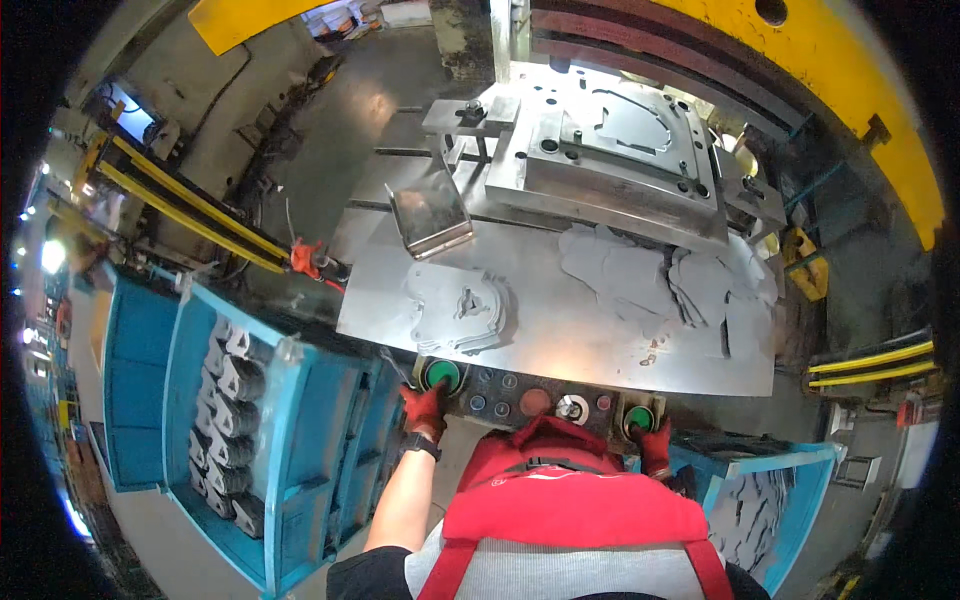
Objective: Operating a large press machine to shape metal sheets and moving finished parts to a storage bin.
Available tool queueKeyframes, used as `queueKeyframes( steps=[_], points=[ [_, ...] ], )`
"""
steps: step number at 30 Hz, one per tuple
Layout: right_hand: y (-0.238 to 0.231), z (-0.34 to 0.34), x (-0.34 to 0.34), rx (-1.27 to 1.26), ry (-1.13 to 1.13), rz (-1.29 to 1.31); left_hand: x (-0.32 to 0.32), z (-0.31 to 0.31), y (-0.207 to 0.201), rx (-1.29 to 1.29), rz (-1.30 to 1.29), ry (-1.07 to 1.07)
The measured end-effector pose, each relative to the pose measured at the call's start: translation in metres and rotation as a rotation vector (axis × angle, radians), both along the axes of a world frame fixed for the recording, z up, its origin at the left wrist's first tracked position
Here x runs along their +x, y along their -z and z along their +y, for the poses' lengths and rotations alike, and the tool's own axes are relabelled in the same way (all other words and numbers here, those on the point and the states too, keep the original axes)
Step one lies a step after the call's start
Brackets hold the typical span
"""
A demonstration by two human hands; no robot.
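My left hand (pixel 425 412), in a red glove, is at the left end of the control panel (pixel 488 381), beside a large green push button (pixel 441 376) in a round collar. A thin grey metal rod (pixel 394 366) sticks up from its closed fingers. At the panel's other end my right hand (pixel 655 450), also red-gloved, lies against the housing of a second green button (pixel 638 419); its fingers are too hidden to read. Beyond the panel, a small stack of flat grey metal plates (pixel 455 308) rests on the steel table (pixel 540 350).
A die (pixel 610 190) with a shaped plate outline stands at the back under the yellow press frame (pixel 840 60). An open metal box (pixel 432 215) and overlapping sheet pieces (pixel 640 275) lie on the table. Blue bins of parts flank me, left (pixel 285 440) and right (pixel 715 466).
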State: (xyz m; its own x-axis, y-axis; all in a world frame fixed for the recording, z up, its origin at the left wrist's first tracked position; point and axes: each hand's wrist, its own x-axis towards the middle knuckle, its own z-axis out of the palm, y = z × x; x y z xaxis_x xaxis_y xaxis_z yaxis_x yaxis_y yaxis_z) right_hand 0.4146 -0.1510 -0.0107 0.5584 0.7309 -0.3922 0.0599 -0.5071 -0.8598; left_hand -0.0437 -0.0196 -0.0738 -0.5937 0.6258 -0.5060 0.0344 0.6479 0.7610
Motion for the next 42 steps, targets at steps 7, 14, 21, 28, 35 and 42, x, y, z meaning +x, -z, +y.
queueKeyframes(
  steps=[7, 14, 21, 28, 35, 42],
  points=[
    [0.067, -0.032, 0.025, 0.051, 0.169, -0.122, 0.056, 0.016, -0.111, 0.087, -0.224, -0.026],
    [-0.013, -0.008, -0.005, -0.228, 0.079, -0.345, 0.035, 0.011, -0.077, 0.0, -0.218, -0.047],
    [-0.004, -0.009, -0.005, -0.195, 0.093, -0.245, 0.037, 0.011, -0.096, -0.132, 0.064, 0.008],
    [0.041, -0.02, 0.019, -0.123, 0.019, -0.287, 0.02, -0.018, -0.107, 0.329, -0.649, -0.361],
    [0.023, -0.011, 0.012, -0.003, 0.106, -0.047, 0.042, -0.03, -0.194, 0.564, -0.432, -0.134],
    [0.048, -0.025, 0.026, -0.037, 0.058, -0.071, 0.052, 0.047, -0.217, 0.659, 0.37, 1.206]
  ],
)
